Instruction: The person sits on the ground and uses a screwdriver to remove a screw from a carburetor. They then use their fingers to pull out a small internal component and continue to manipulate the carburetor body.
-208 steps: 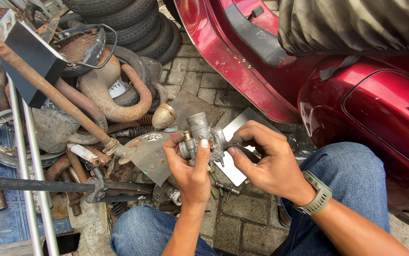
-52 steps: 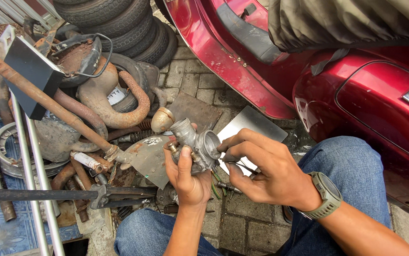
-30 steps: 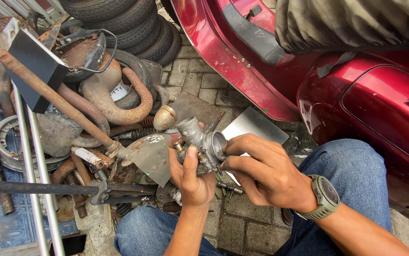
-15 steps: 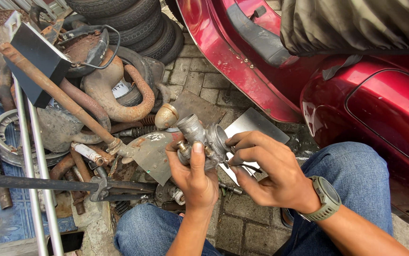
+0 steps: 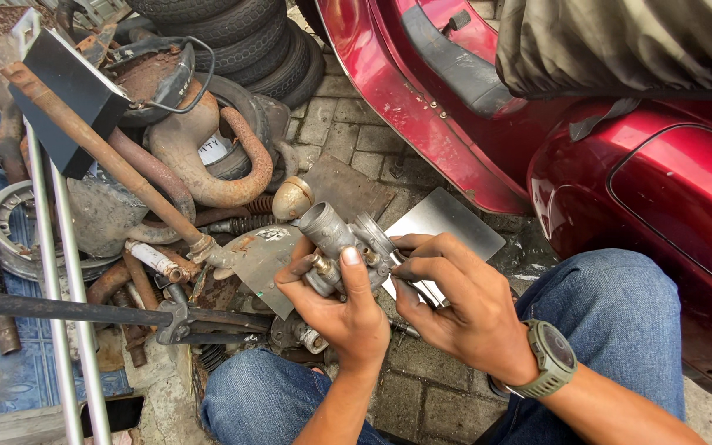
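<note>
Head view shows the left hand (image 5: 346,309) gripping a small metal carburetor (image 5: 341,245) at frame centre, thumb across its body. The right hand (image 5: 455,309) pinches its side with its fingertips closed on a fitting. It looks rigid, fairly heavy, probably greasy — best held by the stout barrel, not the small brass fittings.

Your single head camera looked steeply down from close above your hands (image 5: 422,305) and knees; scrap metal (image 5: 125,206) lay left, tyres (image 5: 232,33) far, a red scooter (image 5: 620,165) right.
</note>
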